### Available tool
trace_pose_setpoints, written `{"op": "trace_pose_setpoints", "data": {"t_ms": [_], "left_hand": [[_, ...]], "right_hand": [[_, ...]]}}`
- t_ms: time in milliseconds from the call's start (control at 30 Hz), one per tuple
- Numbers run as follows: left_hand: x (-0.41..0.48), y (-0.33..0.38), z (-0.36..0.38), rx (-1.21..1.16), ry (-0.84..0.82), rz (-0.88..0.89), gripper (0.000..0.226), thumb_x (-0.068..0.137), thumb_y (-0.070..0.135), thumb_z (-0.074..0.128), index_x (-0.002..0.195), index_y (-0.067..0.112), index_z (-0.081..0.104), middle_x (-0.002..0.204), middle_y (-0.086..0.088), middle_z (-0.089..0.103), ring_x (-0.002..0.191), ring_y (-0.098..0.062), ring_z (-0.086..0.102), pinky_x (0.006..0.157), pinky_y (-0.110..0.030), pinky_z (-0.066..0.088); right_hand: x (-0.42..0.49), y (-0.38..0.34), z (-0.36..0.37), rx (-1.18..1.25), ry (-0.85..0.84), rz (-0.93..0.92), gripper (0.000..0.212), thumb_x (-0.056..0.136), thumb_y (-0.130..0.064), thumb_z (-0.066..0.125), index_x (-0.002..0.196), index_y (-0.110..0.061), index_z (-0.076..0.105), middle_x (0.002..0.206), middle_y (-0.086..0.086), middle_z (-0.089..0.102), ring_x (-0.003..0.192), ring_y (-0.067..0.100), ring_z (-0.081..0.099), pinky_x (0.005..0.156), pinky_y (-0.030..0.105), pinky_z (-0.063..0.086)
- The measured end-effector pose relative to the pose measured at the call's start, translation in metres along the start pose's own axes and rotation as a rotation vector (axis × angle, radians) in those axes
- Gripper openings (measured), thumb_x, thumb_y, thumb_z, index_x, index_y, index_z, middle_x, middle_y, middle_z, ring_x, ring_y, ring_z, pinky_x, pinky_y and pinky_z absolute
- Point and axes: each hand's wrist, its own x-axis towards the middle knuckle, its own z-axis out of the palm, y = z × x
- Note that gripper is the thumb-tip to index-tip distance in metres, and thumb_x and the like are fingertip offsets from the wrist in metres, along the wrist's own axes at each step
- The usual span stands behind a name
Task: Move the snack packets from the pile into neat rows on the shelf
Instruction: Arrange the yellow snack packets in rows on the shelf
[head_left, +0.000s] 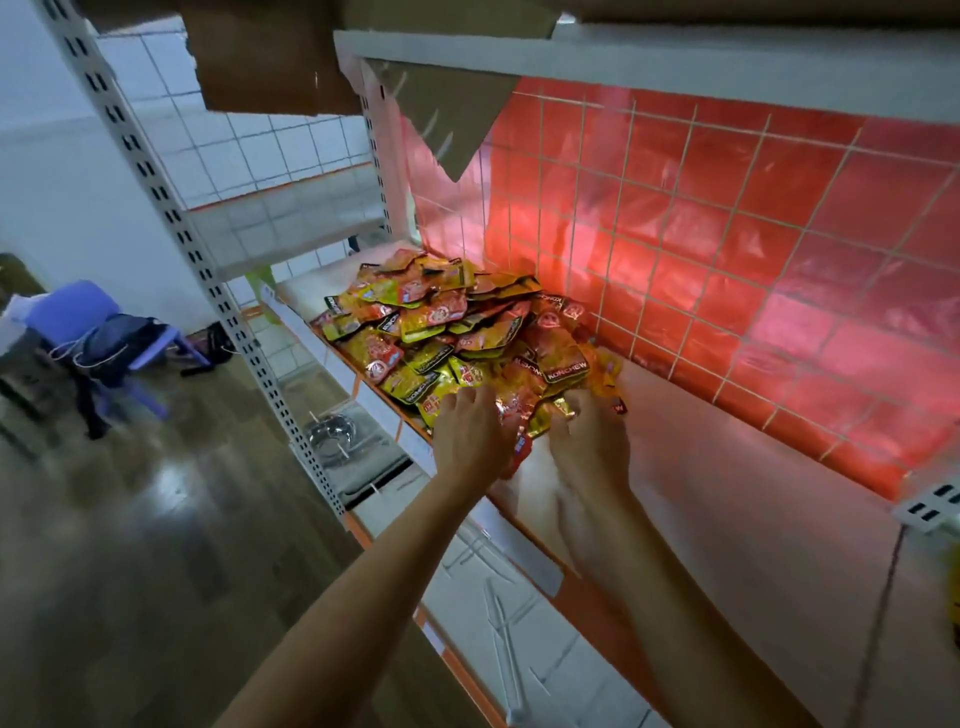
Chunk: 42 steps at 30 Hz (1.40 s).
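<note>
Hands at the near end of the pile. My left hand (470, 431) and right hand (592, 436) lie side by side, palms down, on the nearest snack packets (441, 332), both forearms stretched in over the front edge of the shelf (727, 519).

Left hand: fingers spread and bent over the gold foil, with a red packet (521, 451) showing beneath the palm. I cannot tell whether it is gripped or merely covered. Right hand: blurred, fingers curled into the heap's near edge; whether it grips anything cannot be read either.

Risk, as I judge it: the packets are glossy, loosely stacked and overlapping at every angle, so drawing from the foot of the heap may bring the upper layers sliding down after it. The left hand works just beside the front edge, where several packets already sit; a sideways sweep there could push them off toward the lower shelf (493, 597). A two-handed scoop may also gather more than can be set down squarely, leaving a crooked row.

The bare shelf surface to my right is where I take the rows to belong; no row stands there yet. Farther on, the pile fills the shelf's far left end from the front edge to the back grid (727, 234), touching it.
</note>
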Motion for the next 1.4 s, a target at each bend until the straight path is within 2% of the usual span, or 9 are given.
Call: {"op": "trace_pose_setpoints", "data": {"t_ms": [200, 400, 567, 767, 967, 1067, 1200, 1300, 1400], "left_hand": [[0.044, -0.005, 0.006, 0.073, -0.037, 0.088, 0.053, 0.085, 0.060, 0.056, 0.113, 0.015, 0.051, 0.112, -0.006, 0.054, 0.108, -0.025, 0.049, 0.091, -0.034, 0.044], [0.064, -0.005, 0.006, 0.029, -0.126, 0.106, 0.051, 0.080, 0.051, 0.069, 0.104, 0.010, 0.053, 0.100, -0.006, 0.046, 0.096, -0.023, 0.055, 0.081, -0.032, 0.048], [0.072, -0.007, 0.008, -0.004, -0.172, 0.086, 0.053, 0.078, 0.049, 0.072, 0.106, 0.009, 0.050, 0.104, -0.008, 0.048, 0.098, -0.024, 0.056, 0.084, -0.033, 0.049], [0.074, -0.007, 0.005, 0.007, -0.212, 0.086, 0.055, 0.079, 0.050, 0.071, 0.110, 0.010, 0.049, 0.107, -0.007, 0.045, 0.096, -0.022, 0.058, 0.081, -0.031, 0.050], [0.069, -0.001, 0.002, -0.016, -0.199, 0.079, 0.055, 0.083, 0.047, 0.068, 0.115, 0.010, 0.044, 0.111, -0.008, 0.043, 0.096, -0.022, 0.061, 0.078, -0.031, 0.051], [0.060, 0.005, 0.002, -0.088, -0.142, 0.075, 0.045, 0.088, 0.038, 0.065, 0.114, 0.011, 0.040, 0.111, -0.008, 0.051, 0.096, -0.023, 0.063, 0.074, -0.031, 0.050], [0.046, 0.015, 0.009, -0.193, -0.101, 0.157, 0.030, 0.094, 0.029, 0.055, 0.110, 0.011, 0.036, 0.099, -0.013, 0.065, 0.093, -0.032, 0.066, 0.071, -0.037, 0.048], [0.036, 0.028, 0.010, -0.405, -0.109, 0.183, 0.031, 0.094, 0.028, 0.055, 0.115, 0.011, 0.041, 0.098, -0.015, 0.068, 0.091, -0.035, 0.064, 0.068, -0.035, 0.042], [0.024, 0.044, 0.011, -0.606, -0.191, 0.186, 0.036, 0.093, 0.021, 0.057, 0.124, 0.008, 0.045, 0.103, -0.016, 0.068, 0.095, -0.034, 0.064, 0.074, -0.037, 0.048]], "right_hand": [[0.058, -0.014, 0.022, -0.108, 0.120, 0.033, 0.031, 0.087, -0.015, 0.057, 0.117, -0.008, 0.061, 0.110, 0.017, 0.065, 0.106, 0.036, 0.057, 0.085, 0.041, 0.048], [0.095, -0.013, 0.041, -0.176, 0.060, 0.069, 0.045, 0.091, -0.026, 0.059, 0.130, -0.007, 0.046, 0.122, 0.018, 0.059, 0.115, 0.036, 0.053, 0.091, 0.042, 0.045], [0.101, -0.007, 0.055, -0.233, 0.040, 0.099, 0.042, 0.091, -0.018, 0.059, 0.128, -0.004, 0.047, 0.125, 0.018, 0.057, 0.118, 0.036, 0.051, 0.093, 0.040, 0.042], [0.101, -0.012, 0.056, -0.232, 0.091, 0.166, 0.058, 0.083, -0.004, 0.060, 0.136, -0.001, 0.038, 0.131, 0.021, 0.046, 0.123, 0.039, 0.041, 0.103, 0.045, 0.036], [0.074, -0.013, 0.046, -0.219, 0.221, 0.274, 0.055, 0.079, -0.008, 0.064, 0.129, 0.000, 0.043, 0.127, 0.021, 0.050, 0.119, 0.038, 0.042, 0.097, 0.044, 0.037], [0.058, -0.009, 0.037, -0.174, 0.264, 0.274, 0.049, 0.080, -0.003, 0.059, 0.128, -0.002, 0.047, 0.122, 0.020, 0.053, 0.114, 0.035, 0.045, 0.093, 0.041, 0.038], [0.032, -0.003, 0.018, 0.051, 0.307, 0.338, 0.034, 0.085, -0.007, 0.058, 0.119, -0.009, 0.054, 0.111, 0.015, 0.063, 0.104, 0.034, 0.057, 0.083, 0.037, 0.045], [0.010, -0.002, -0.001, 0.143, 0.356, 0.393, 0.028, 0.087, -0.010, 0.058, 0.114, -0.010, 0.054, 0.105, 0.012, 0.067, 0.096, 0.033, 0.062, 0.081, 0.037, 0.048], [-0.014, 0.004, -0.019, 0.188, 0.426, 0.450, 0.030, 0.087, -0.009, 0.060, 0.116, -0.008, 0.054, 0.106, 0.011, 0.066, 0.098, 0.030, 0.061, 0.080, 0.031, 0.044]]}}
